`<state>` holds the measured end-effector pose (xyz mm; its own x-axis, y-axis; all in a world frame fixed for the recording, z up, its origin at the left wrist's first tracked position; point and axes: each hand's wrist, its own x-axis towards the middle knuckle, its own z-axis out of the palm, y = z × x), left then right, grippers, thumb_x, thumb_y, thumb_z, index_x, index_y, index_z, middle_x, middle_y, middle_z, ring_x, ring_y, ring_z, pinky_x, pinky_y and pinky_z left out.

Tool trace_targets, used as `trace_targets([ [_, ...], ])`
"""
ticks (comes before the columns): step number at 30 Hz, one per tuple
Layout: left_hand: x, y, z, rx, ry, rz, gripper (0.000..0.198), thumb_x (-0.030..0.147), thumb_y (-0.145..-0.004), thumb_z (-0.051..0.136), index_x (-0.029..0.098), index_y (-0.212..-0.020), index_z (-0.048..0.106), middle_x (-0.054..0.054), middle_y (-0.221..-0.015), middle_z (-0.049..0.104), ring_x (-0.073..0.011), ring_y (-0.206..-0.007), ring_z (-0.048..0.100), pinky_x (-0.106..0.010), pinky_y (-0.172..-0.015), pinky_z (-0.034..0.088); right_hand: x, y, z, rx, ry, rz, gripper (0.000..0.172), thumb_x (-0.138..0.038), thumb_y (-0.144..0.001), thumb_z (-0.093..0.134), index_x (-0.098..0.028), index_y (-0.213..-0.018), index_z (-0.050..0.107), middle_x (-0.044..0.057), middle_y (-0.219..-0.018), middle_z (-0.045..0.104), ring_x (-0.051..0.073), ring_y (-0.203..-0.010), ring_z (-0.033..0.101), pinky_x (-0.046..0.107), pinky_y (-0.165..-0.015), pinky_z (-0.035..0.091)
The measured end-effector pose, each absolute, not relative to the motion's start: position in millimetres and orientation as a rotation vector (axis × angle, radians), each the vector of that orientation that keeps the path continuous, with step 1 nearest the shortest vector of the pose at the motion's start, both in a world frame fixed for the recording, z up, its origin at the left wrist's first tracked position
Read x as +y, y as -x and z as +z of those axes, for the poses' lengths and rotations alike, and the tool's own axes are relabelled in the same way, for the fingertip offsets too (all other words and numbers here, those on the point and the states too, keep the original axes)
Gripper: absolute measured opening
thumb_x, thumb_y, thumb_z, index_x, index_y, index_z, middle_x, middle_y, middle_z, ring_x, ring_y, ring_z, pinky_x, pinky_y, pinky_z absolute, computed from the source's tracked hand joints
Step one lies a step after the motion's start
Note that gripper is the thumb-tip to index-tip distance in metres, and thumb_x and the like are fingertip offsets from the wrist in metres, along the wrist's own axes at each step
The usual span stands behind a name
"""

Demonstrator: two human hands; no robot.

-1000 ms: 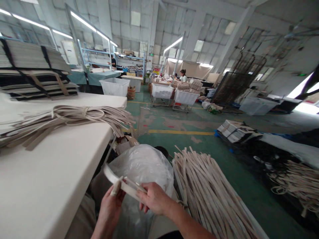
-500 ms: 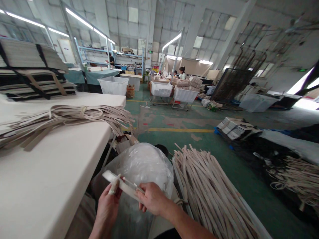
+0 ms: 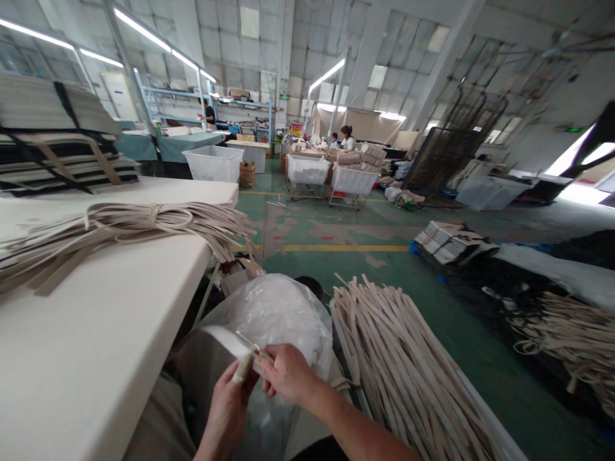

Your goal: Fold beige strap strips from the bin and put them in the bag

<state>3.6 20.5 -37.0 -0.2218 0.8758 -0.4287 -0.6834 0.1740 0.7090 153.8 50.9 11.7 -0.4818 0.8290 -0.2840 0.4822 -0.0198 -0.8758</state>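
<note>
A pale flat strap (image 3: 221, 337) curves leftward from between my hands. My left hand (image 3: 230, 400) pinches it, with an off-white cover on the thumb. Close against it, my right hand (image 3: 291, 374) has its fingers closed round a thin metal tool (image 3: 247, 339) with narrow blades, whose exact kind is too small to tell. The fingers partly hide the strap and the tool's handle. Beneath both hands is a big clear plastic bag (image 3: 283, 307) with white contents. To the right, a long bin (image 3: 490, 426) holds many beige straps (image 3: 403, 358).
On the left stands a white-topped table (image 3: 96, 346) with a tied bundle of straps (image 3: 154, 221) and a strapped fabric stack (image 3: 57, 141). More straps (image 3: 571, 339) lie at the far right. White bins (image 3: 214, 163) and people (image 3: 346, 137) are farther back.
My left hand has moved right along the strap, up to my right hand. The strap's free part now bows out longer to the left. The view has shifted slightly.
</note>
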Motion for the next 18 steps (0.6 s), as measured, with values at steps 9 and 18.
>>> trace_targets([
  [9,25,5,-33,1.082,-0.185,1.487,0.042,0.033,-0.048,0.095,0.01,-0.08,0.078,-0.009,-0.08,0.074,-0.0173,-0.072,0.067,-0.022,-0.065,0.057,46,-160,9,-1.922,1.418,1.553,0.03,-0.037,-0.095,0.044,-0.015,-0.084,0.062,0.0,-0.056,0.061,0.01,-0.044,0.056,0.017,-0.044,0.039],
  [18,16,-1,-27,1.075,-0.186,1.298,0.06,0.041,-0.042,0.098,0.01,-0.089,0.078,-0.006,-0.073,0.069,-0.014,-0.065,0.062,-0.023,-0.063,0.054,81,-171,4,-1.6,1.338,1.404,0.039,-0.047,-0.092,0.05,-0.015,-0.095,0.072,0.004,-0.079,0.068,0.009,-0.051,0.051,0.019,-0.045,0.041],
])
